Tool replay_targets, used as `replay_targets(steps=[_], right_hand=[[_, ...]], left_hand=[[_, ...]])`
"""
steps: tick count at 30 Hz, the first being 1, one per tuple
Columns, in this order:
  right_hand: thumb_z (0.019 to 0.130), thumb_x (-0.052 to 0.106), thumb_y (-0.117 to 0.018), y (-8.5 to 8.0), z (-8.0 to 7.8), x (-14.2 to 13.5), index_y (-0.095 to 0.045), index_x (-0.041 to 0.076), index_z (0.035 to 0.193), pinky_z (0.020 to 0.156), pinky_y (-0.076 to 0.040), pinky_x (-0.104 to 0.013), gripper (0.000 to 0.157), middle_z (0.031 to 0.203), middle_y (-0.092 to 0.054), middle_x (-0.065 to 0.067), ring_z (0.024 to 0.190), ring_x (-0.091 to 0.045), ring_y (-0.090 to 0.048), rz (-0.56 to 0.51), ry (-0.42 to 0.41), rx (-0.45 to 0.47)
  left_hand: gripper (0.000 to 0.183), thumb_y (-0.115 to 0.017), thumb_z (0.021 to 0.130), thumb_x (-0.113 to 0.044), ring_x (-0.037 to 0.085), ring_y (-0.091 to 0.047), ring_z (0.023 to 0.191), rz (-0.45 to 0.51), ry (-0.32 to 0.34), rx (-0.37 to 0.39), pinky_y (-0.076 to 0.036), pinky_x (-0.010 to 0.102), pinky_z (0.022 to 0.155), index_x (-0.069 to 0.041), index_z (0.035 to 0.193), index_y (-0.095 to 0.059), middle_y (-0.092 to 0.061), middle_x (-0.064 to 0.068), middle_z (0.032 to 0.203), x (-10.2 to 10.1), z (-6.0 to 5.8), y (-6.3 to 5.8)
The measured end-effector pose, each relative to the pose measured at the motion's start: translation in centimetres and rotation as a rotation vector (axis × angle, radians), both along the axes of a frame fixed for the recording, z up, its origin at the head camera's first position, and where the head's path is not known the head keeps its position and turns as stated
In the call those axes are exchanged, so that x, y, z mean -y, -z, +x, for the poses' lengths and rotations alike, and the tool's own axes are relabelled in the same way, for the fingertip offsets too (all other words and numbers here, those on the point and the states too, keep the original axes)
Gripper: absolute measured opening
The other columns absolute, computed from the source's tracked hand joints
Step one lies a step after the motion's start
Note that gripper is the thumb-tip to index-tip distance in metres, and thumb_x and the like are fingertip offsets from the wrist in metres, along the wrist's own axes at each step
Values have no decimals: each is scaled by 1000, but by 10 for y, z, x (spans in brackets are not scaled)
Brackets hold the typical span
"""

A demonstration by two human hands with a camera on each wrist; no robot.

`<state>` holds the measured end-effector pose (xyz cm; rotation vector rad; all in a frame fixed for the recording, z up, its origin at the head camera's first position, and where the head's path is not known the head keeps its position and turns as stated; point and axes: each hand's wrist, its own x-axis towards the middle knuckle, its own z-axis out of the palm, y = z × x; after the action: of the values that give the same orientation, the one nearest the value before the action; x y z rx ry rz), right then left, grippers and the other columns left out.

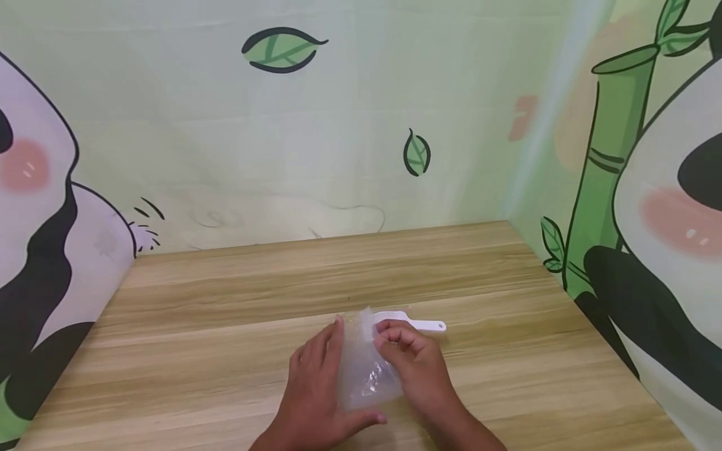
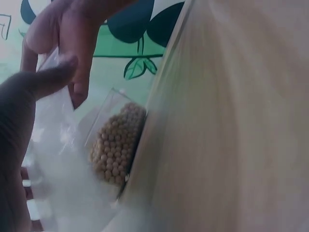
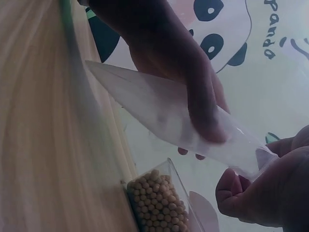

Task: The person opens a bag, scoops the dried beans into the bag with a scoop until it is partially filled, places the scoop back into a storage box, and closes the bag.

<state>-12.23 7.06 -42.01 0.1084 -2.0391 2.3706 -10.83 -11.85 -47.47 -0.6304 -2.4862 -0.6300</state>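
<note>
A translucent plastic bag (image 1: 366, 379) is stretched between both hands above the wooden table. My left hand (image 1: 318, 376) holds it from the left, with the thumb on one face and the fingers behind, as the right wrist view shows. At the bag's upper right edge, my right hand (image 1: 420, 366) pinches the plastic between thumb and fingers. A clear container of round tan beans (image 3: 159, 203) stands close beyond the bag in both wrist views; the bag and hands mostly hide it in the head view. Behind the right hand lies a white scoop (image 1: 427, 325), its bowl partly covered.
The wood-grain table (image 1: 225, 294) reaches back to a pale green printed wall (image 1: 350, 156). On the right, another wall carries panda and bamboo drawings (image 1: 615, 144).
</note>
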Motion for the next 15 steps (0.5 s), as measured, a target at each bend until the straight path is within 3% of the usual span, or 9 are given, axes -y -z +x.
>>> replay_targets(steps=[5, 8, 12, 15], right_hand=[[97, 0, -73, 3, 1, 4, -71, -16, 97, 98, -53, -20, 16, 125, -70, -11, 122, -18, -63, 4, -3, 13], [98, 3, -73, 4, 1, 4, -73, -12, 96, 101, -52, -20, 15, 126, -70, -11, 123, -18, -62, 54, 11, 7], [99, 9, -74, 5, 0, 4, -77, -5, 98, 102, -51, -20, 14, 127, -72, -11, 122, -16, -62, 145, 16, 5], [101, 11, -72, 4, -1, 4, -79, -1, 102, 97, -52, -19, 14, 123, -74, -10, 116, -12, -65, 189, 20, 5]], left_hand=[[145, -100, 61, -61, 38, -62, 129, -35, -72, -56, -51, 61, 100, 4, 169, -28, -60, 21, 146, -6, 1, 0], [136, -102, 58, -43, 37, -63, 125, -62, -98, -49, -53, 60, 99, 4, 166, -33, -63, 20, 140, -5, -1, -2], [131, -100, 56, -30, 35, -61, 123, -52, -82, -17, -53, 60, 100, 4, 165, -36, -62, 19, 137, 1, -3, -3], [129, -101, 56, -30, 35, -60, 121, -23, -50, -44, -52, 60, 99, 4, 163, -39, -62, 19, 134, 5, -6, -2]])
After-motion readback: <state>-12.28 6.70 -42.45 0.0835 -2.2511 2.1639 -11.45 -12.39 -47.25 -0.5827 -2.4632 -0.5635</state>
